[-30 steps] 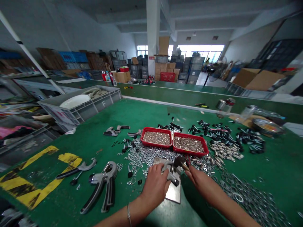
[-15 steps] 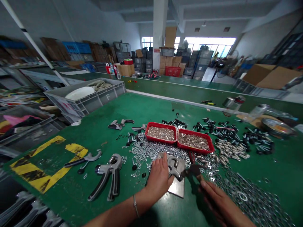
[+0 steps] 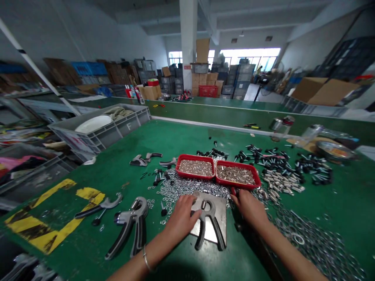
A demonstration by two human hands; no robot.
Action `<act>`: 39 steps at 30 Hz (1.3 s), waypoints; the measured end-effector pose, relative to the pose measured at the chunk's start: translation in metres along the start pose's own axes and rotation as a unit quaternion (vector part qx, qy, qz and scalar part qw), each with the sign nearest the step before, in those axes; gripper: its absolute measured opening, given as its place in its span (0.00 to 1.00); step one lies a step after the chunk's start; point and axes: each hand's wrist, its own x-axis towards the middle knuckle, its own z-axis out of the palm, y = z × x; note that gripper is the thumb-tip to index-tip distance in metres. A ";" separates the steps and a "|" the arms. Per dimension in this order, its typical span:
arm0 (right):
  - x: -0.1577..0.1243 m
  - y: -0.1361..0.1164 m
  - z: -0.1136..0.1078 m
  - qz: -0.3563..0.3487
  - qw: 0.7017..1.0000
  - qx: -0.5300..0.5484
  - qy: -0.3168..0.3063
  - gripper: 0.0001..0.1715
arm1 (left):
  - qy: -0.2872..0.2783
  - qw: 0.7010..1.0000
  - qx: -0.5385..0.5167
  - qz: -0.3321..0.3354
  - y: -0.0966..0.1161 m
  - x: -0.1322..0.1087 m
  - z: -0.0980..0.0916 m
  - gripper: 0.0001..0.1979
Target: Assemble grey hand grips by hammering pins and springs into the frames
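My left hand (image 3: 182,214) curls around the upper left side of a grey-and-black hand grip strengthener (image 3: 207,222). The strengthener lies on a flat metal plate (image 3: 220,207), handles pointing toward me. Just right of the plate, my right hand (image 3: 249,206) has its fingers bent around a red-handled tool (image 3: 233,191), mostly hidden by the hand. A hammer (image 3: 268,255) lies under my right forearm, its form dark and partly covered. Another grip strengthener (image 3: 133,226) rests on the table to the left, beside a loose handle part (image 3: 101,206).
Two red trays (image 3: 195,177) of small metal parts stand behind the plate, amid scattered nuts (image 3: 172,191). Black-headed bolts (image 3: 272,158), metal sleeves (image 3: 281,181) and washers (image 3: 316,234) spread rightward. A grey crate (image 3: 117,128) stands at the back left.
My right hand has let go of the hammer and moved forward to the red-handled tool. The strengthener now lies with its handles toward me, my left hand at its left side.
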 end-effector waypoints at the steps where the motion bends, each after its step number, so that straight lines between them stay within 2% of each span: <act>1: 0.004 -0.003 0.004 0.010 1.000 -0.006 0.000 0.13 | -0.013 1.000 0.007 0.006 0.000 -0.005 0.002 0.19; 4: 0.005 0.000 0.003 0.014 1.000 -0.001 -0.008 0.09 | -0.038 0.999 0.015 0.009 0.005 -0.011 0.008 0.25; 7: -0.004 0.001 -0.016 -0.009 1.000 0.026 0.007 0.10 | -0.048 0.999 0.004 0.018 0.007 -0.002 0.011 0.19; 10: -0.015 -0.013 -0.029 -0.041 0.990 0.138 0.012 0.11 | -0.051 0.998 0.004 0.030 0.004 0.006 0.013 0.17; 12: -0.019 -0.021 -0.027 -0.045 0.982 0.181 0.004 0.11 | -0.049 0.998 0.006 0.028 0.002 0.003 0.012 0.20; 13: -0.020 -0.021 -0.022 -0.044 0.985 0.165 0.000 0.12 | -0.046 0.999 0.005 0.025 0.001 0.000 0.009 0.21; 15: -0.018 -0.012 -0.012 -0.052 0.995 0.086 -0.012 0.11 | -0.043 0.999 0.006 0.022 -0.001 -0.003 -0.001 0.21; 17: -0.013 0.008 -0.005 -0.083 0.995 0.040 -0.039 0.11 | -0.038 0.998 0.024 0.035 -0.003 0.005 -0.020 0.18; 19: -0.006 0.026 -0.008 -0.127 0.989 0.035 -0.065 0.16 | -0.029 0.995 0.072 0.065 -0.004 0.030 -0.042 0.12; 21: 0.005 0.032 -0.022 -0.153 0.987 0.017 -0.055 0.19 | -0.025 0.982 0.164 0.096 -0.005 0.069 -0.061 0.11; 23: 0.019 0.018 -0.040 -0.174 0.984 -0.020 -0.021 0.14 | -0.031 0.957 0.270 0.105 -0.006 0.114 -0.074 0.11; 25: 0.038 -0.012 -0.053 -0.195 0.979 -0.051 0.012 0.15 | -0.040 0.942 0.320 0.093 -0.009 0.153 -0.077 0.09; 28: 0.072 -0.063 -0.052 -0.232 0.970 -0.072 0.030 0.13 | -0.050 0.934 0.347 0.074 -0.015 0.182 -0.069 0.05; 30: 0.095 -0.088 -0.041 -0.256 0.962 -0.088 0.029 0.11 | -0.055 0.927 0.365 0.069 -0.022 0.184 -0.062 0.03; 32: 0.116 -0.102 -0.027 -0.274 0.956 -0.103 0.022 0.09 | -0.053 0.921 0.380 0.069 -0.030 0.180 -0.055 0.04; 35: 0.133 -0.107 -0.011 -0.277 0.953 -0.122 0.013 0.08 | -0.042 0.917 0.391 0.070 -0.041 0.174 -0.050 0.08; 39: 0.134 -0.104 -0.006 -0.255 0.957 -0.138 0.019 0.10 | -0.015 0.922 0.381 0.073 -0.043 0.174 -0.050 0.09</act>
